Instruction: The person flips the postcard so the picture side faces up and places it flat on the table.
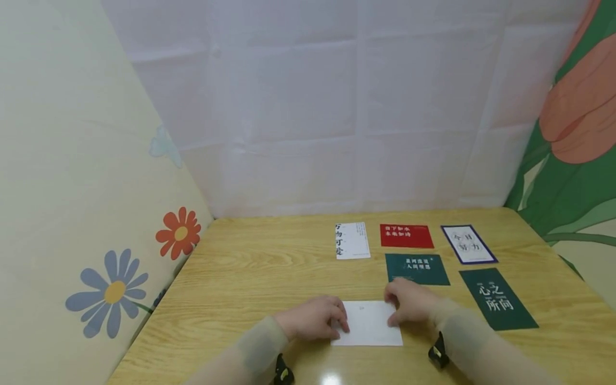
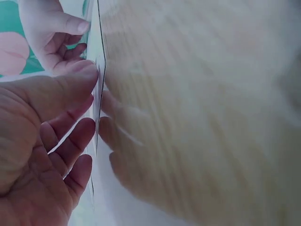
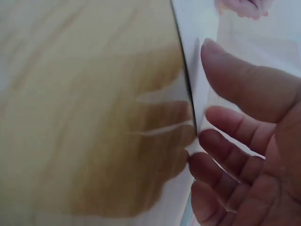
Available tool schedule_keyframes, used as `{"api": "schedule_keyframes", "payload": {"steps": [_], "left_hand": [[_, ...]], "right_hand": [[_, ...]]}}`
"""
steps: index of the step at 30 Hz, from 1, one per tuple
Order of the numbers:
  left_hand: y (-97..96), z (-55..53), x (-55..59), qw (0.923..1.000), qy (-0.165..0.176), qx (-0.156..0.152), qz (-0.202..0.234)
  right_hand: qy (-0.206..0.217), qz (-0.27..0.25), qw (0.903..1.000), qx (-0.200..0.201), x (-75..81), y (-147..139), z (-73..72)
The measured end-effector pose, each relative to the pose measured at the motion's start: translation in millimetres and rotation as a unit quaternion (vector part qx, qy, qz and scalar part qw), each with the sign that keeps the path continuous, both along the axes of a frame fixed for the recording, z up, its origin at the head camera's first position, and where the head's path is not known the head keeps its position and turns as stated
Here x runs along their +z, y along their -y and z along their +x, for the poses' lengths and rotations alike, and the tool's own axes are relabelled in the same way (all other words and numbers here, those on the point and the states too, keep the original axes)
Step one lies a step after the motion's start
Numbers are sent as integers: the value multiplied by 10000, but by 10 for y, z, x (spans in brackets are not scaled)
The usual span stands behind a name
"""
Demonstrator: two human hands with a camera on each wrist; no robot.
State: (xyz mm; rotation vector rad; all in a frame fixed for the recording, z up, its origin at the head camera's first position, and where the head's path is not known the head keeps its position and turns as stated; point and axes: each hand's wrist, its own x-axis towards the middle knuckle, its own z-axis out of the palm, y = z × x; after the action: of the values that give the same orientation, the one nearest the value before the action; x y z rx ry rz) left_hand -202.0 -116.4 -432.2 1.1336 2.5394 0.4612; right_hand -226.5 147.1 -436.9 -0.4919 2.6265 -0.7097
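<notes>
A white card (image 1: 368, 325), blank but for a small faint mark near its far edge, lies flat on the wooden table between both hands. My left hand (image 1: 315, 318) is at its left edge, and in the left wrist view the thumb (image 2: 77, 80) and loosely bent fingers (image 2: 77, 141) touch along that edge. At the opposite side, my right hand (image 1: 415, 302) has its fingertips right at the card's right edge. Its thumb (image 3: 225, 66) stands apart from the loosely bent fingers (image 3: 225, 146) in the right wrist view.
Printed cards lie beyond on the wooden table (image 1: 260, 256): a white one with black characters (image 1: 353, 240), a red one (image 1: 409, 241), a purple-bordered one (image 1: 469, 255) and two dark green ones (image 1: 425, 277) (image 1: 515, 320). A white cloth (image 1: 298, 117) hangs behind.
</notes>
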Motion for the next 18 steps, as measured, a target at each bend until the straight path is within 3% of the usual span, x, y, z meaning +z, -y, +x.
{"api": "schedule_keyframes", "payload": {"steps": [6, 11, 18], "left_hand": [[-36, -40, -23, 9972, 531, 493, 205], [-80, -54, -32, 9957, 302, 871, 36], [-160, -106, -5, 9844, 98, 1740, -249]], "right_hand": [[-105, 120, 9999, 18, -30, 56, -17], [-79, 250, 9997, -13, 2, 102, -14], [-10, 544, 9985, -115, 43, 155, -17]]}}
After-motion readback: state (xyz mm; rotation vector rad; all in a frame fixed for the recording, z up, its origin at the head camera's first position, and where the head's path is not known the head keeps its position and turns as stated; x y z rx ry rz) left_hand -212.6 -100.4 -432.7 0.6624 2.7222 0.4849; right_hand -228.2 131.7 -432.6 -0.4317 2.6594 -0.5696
